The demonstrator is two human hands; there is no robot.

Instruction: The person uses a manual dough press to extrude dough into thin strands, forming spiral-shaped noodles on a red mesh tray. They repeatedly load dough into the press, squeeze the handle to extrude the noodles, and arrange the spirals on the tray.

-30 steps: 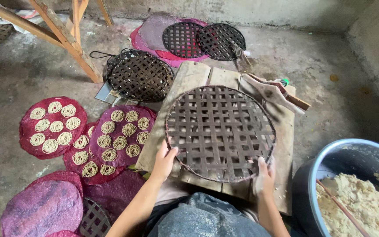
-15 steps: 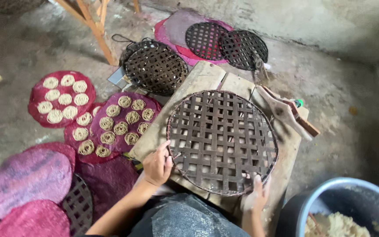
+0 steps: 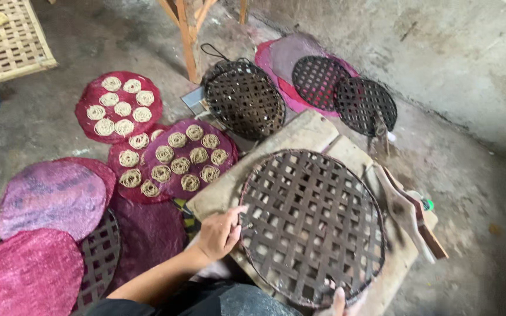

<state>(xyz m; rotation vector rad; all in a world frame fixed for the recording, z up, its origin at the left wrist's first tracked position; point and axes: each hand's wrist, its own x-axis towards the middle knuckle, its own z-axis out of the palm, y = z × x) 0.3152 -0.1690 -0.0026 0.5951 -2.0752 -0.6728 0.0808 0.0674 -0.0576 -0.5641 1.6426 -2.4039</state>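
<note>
A woven tray (image 3: 311,225) is lying on the wooden board (image 3: 300,137), filling its middle. A wooden press (image 3: 411,213) is sitting along the board's right edge. Beyond the left edge, 2 noodle-laden mats (image 3: 185,158) are overlapping on the floor (image 3: 48,117).

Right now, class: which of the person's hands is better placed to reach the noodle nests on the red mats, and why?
Probably the left hand: it grips the woven tray on the edge facing the noodle nests. The right hand sits at the tray's near rim, farther off.

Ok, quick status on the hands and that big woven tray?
Left hand grips woven tray at its left rim. Right hand barely in view at near rim. Tray flat on wooden board, wooden press beside it.
</note>
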